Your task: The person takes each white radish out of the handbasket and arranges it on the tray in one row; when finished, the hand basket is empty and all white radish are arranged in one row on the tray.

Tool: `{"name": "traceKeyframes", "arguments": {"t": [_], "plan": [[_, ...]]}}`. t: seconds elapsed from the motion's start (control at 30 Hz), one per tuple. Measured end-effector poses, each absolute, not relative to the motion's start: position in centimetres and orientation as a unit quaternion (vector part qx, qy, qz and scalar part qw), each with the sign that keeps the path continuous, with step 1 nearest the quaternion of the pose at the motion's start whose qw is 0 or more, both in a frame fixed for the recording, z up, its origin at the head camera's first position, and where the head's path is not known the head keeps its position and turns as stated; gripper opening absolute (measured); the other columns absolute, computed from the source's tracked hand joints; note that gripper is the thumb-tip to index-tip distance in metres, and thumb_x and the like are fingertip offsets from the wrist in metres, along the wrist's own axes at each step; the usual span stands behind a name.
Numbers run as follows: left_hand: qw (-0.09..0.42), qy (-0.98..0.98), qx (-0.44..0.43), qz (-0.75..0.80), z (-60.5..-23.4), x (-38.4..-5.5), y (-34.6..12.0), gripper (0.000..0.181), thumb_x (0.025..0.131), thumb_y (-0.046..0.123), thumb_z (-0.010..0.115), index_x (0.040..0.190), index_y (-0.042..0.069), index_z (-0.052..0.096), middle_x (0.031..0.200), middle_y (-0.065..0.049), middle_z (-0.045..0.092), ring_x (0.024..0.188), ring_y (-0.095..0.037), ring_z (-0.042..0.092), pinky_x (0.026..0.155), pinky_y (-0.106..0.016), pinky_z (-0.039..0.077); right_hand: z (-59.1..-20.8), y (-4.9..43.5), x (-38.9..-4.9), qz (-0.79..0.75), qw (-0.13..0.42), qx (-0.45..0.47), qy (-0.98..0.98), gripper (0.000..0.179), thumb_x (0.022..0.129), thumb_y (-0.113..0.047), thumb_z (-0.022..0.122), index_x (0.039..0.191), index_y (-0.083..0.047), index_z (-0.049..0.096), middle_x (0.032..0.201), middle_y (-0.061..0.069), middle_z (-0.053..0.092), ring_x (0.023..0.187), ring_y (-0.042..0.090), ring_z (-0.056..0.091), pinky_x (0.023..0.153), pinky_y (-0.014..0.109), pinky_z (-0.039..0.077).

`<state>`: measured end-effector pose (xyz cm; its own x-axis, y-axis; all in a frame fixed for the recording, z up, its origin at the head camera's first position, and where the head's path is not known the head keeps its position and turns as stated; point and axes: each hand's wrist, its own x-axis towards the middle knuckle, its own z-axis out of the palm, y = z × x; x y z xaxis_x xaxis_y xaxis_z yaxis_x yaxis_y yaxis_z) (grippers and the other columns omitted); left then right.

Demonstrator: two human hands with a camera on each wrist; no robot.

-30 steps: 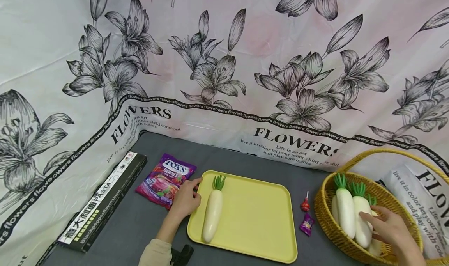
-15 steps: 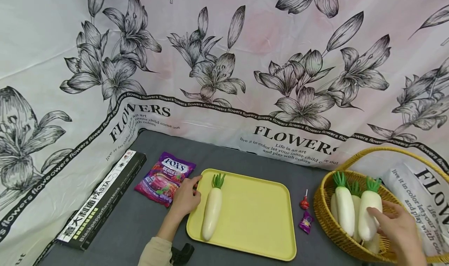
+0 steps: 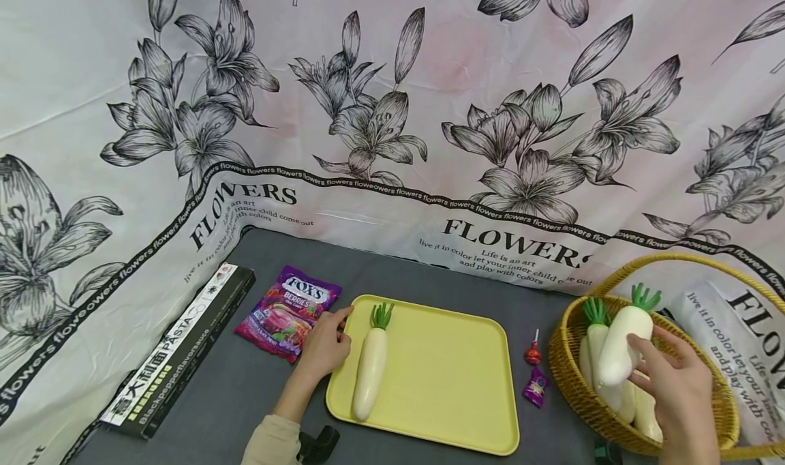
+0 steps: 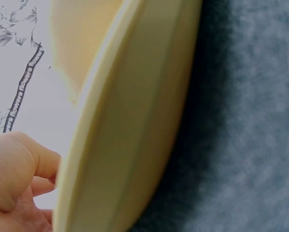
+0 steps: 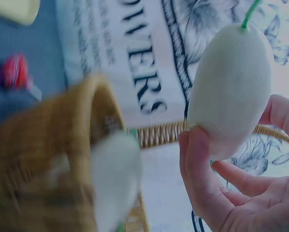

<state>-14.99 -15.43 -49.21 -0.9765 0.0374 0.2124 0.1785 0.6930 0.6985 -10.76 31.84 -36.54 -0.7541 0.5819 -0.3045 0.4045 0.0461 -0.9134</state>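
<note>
My right hand point(image 3: 681, 383) pinches a plump white radish point(image 3: 625, 342) with green leaf tops, raised over the wicker basket point(image 3: 570, 390). In the right wrist view, fingers and thumb clasp the lower end of this radish point(image 5: 231, 92), its leaves pointing up. Other white radishes point(image 3: 645, 414) lie in the basket, partly hidden beneath. On the left, my left hand point(image 3: 324, 346) grips the left rim of the yellow tray point(image 3: 454, 376); the left wrist view shows bent fingers against the tray's edge point(image 4: 129, 116). A longer white radish point(image 3: 371, 376) lies lengthwise along the tray's left side.
A purple candy bag point(image 3: 288, 311) lies left of the tray, beyond it a black pasta box point(image 3: 180, 349). Between tray and basket sit a red lollipop point(image 3: 533, 353) and a small purple-wrapped candy point(image 3: 535, 387). The basket's tall handle point(image 3: 693, 257) arches above it. Flowered cloth point(image 3: 368, 213) hangs behind.
My right hand has lifted a radish up from the others in the basket and moved it left, tilting it. The left hand stays at the tray's rim.
</note>
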Motion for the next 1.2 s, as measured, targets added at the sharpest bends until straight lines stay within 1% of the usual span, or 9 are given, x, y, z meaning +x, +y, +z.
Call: {"name": "traceKeyframes", "arguments": {"t": [0.07, 0.13, 0.23, 0.3, 0.47, 0.57, 0.67, 0.93, 1.2], "plan": [[0.092, -0.914, -0.062, -0.39, -49.1, -14.9, -15.3, 0.053, 0.075, -0.004, 0.058, 0.127, 0.001, 0.064, 0.088, -0.009, 0.055, 0.076, -0.021, 0.049, 0.064, -0.037, 0.039, -36.5, 30.6, -10.7, 0.606, 0.071, -0.338, -0.716, 0.082, 0.089, -0.039, 0.068, 0.157, -0.021, 0.027, 0.111, 0.003, 0.049, 0.067, 0.005, 0.061, 0.062, 0.027, 0.056], [0.091, -0.914, -0.063, -0.391, -49.1, -14.9, -15.3, 0.053, 0.075, -0.004, 0.058, 0.127, 0.001, 0.064, 0.088, -0.009, 0.055, 0.076, -0.021, 0.049, 0.064, -0.037, 0.039, -36.5, 29.3, -10.6, 0.612, 0.069, -0.327, -0.717, 0.081, 0.09, -0.04, 0.067, 0.157, -0.022, 0.026, 0.118, 0.005, 0.046, 0.07, 0.004, 0.06, 0.064, 0.026, 0.056], [0.092, -0.914, -0.065, -0.391, -49.1, -15.0, -15.2, 0.053, 0.075, -0.004, 0.058, 0.127, 0.001, 0.064, 0.088, -0.009, 0.055, 0.076, -0.021, 0.049, 0.064, -0.037, 0.039, -36.8, 27.7, -10.5, 0.63, 0.072, -0.308, -0.709, 0.08, 0.092, -0.037, 0.066, 0.158, -0.02, 0.024, 0.116, 0.003, 0.047, 0.071, 0.004, 0.061, 0.065, 0.026, 0.056], [0.092, -0.914, -0.065, -0.389, -49.1, -15.0, -15.2, 0.053, 0.075, -0.004, 0.058, 0.127, 0.001, 0.064, 0.088, -0.009, 0.055, 0.076, -0.021, 0.049, 0.064, -0.036, 0.039, -37.1, 26.7, -10.5, 0.647, 0.075, -0.297, -0.699, 0.079, 0.092, -0.034, 0.067, 0.158, -0.02, 0.025, 0.108, -0.002, 0.053, 0.07, 0.006, 0.063, 0.063, 0.026, 0.056], [0.086, -0.915, -0.067, -0.39, -49.3, -15.2, -15.3, 0.053, 0.075, -0.003, 0.057, 0.128, 0.0, 0.063, 0.088, -0.009, 0.053, 0.076, -0.021, 0.049, 0.064, -0.035, 0.039, -37.8, 24.7, -10.6, 0.66, 0.079, -0.257, -0.702, 0.078, 0.093, -0.028, 0.067, 0.157, -0.016, 0.025, 0.092, -0.009, 0.06, 0.07, 0.008, 0.064, 0.062, 0.025, 0.054], [0.083, -0.915, -0.065, -0.39, -49.3, -15.3, -15.4, 0.053, 0.075, -0.003, 0.057, 0.128, -0.001, 0.063, 0.087, -0.008, 0.052, 0.076, -0.021, 0.048, 0.064, -0.035, 0.038, -38.3, 23.8, -10.7, 0.657, 0.074, -0.235, -0.712, 0.076, 0.094, -0.027, 0.065, 0.157, -0.014, 0.025, 0.088, -0.013, 0.061, 0.072, 0.007, 0.063, 0.064, 0.025, 0.054], [0.082, -0.917, -0.06, -0.386, -49.4, -15.2, -15.4, 0.053, 0.075, -0.004, 0.057, 0.128, 0.0, 0.063, 0.087, -0.008, 0.052, 0.077, -0.021, 0.047, 0.064, -0.035, 0.038, -38.8, 23.1, -10.7, 0.649, 0.063, -0.22, -0.725, 0.075, 0.095, -0.028, 0.064, 0.157, -0.014, 0.025, 0.087, -0.015, 0.061, 0.073, 0.007, 0.062, 0.066, 0.025, 0.055], [0.077, -0.916, -0.059, -0.389, -49.3, -15.1, -15.2, 0.053, 0.076, -0.004, 0.058, 0.129, 0.001, 0.063, 0.088, -0.008, 0.052, 0.076, -0.02, 0.047, 0.064, -0.034, 0.037, -39.4, 21.8, -11.0, 0.646, 0.053, -0.198, -0.736, 0.074, 0.095, -0.027, 0.064, 0.157, -0.014, 0.026, 0.09, -0.015, 0.062, 0.075, 0.006, 0.065, 0.068, 0.025, 0.055], [0.077, -0.917, -0.055, -0.387, -49.2, -15.2, -15.3, 0.053, 0.077, -0.004, 0.057, 0.13, 0.001, 0.062, 0.089, -0.008, 0.052, 0.075, -0.02, 0.047, 0.064, -0.035, 0.037, -39.7, 20.0, -11.6, 0.65, 0.033, -0.15, -0.744, 0.067, 0.096, -0.021, 0.063, 0.153, -0.008, 0.03, 0.09, -0.009, 0.064, 0.076, 0.009, 0.066, 0.069, 0.026, 0.056]]}}
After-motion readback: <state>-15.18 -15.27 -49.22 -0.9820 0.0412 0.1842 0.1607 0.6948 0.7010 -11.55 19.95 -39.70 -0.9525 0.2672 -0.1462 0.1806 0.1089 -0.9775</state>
